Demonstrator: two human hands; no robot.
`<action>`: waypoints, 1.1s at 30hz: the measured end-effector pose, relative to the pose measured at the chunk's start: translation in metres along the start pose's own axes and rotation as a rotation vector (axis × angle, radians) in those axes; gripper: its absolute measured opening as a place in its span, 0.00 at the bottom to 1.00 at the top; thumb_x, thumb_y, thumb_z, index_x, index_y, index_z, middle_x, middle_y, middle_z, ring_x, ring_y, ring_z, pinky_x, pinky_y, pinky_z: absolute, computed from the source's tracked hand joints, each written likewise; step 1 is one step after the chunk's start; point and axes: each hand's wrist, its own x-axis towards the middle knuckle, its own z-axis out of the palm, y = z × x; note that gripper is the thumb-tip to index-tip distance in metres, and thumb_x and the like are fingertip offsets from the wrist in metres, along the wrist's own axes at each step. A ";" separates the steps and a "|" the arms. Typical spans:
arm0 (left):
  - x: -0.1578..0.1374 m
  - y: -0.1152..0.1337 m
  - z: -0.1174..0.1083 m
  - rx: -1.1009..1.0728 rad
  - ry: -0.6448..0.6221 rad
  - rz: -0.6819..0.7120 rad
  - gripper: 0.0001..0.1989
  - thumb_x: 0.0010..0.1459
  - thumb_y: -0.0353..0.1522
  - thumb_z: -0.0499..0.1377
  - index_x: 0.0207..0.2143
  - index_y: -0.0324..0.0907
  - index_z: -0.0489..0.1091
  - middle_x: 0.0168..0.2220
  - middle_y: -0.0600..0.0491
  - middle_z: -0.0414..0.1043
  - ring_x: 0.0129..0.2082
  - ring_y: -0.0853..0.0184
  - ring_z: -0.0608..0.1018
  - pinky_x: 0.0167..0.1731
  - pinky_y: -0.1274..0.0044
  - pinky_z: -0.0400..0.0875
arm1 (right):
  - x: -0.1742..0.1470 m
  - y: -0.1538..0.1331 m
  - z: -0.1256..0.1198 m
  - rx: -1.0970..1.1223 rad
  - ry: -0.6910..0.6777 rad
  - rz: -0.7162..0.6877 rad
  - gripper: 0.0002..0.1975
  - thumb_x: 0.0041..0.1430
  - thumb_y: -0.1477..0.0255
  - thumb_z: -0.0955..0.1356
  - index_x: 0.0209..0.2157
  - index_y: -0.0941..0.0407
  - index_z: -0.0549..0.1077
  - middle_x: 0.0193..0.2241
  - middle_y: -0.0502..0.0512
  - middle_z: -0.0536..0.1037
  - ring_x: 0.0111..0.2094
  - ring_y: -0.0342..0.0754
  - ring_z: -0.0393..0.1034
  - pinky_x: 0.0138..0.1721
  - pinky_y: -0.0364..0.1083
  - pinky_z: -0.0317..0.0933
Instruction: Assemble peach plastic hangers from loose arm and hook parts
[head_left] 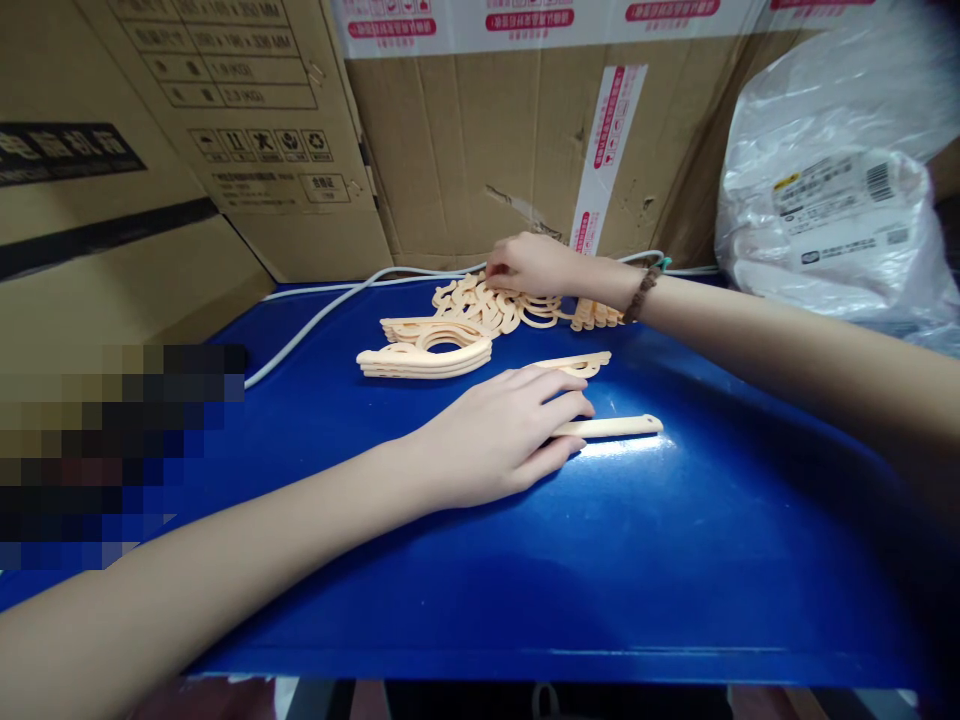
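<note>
My left hand (517, 430) is closed over a cream plastic hanger arm (619, 427), pressing it against the blue table; its right end sticks out past my fingertips. Just behind those fingers lies another cream hanger arm (581, 362), partly covered by the hand. My right hand (529, 265) reaches into a heap of small curved cream plastic hooks (491, 308), its fingers pinched together. What the pinch holds, if anything, is hidden. To the left of the heap sits a neat stack of hanger arms (427, 362).
Cardboard boxes (465, 150) wall off the back and left of the blue table (600, 580). A white cable (315, 330) runs along the back. Short cream pieces (596, 314) lie under my right wrist. Clear plastic bags with a label (840, 220) bulge at the back right.
</note>
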 end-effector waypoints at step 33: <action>-0.001 0.001 -0.001 0.018 -0.005 0.014 0.15 0.69 0.34 0.48 0.50 0.38 0.68 0.56 0.44 0.67 0.59 0.59 0.67 0.56 0.68 0.63 | -0.134 -0.020 -0.073 0.818 0.872 0.485 0.12 0.64 0.76 0.65 0.25 0.56 0.67 0.20 0.46 0.64 0.21 0.39 0.57 0.25 0.43 0.53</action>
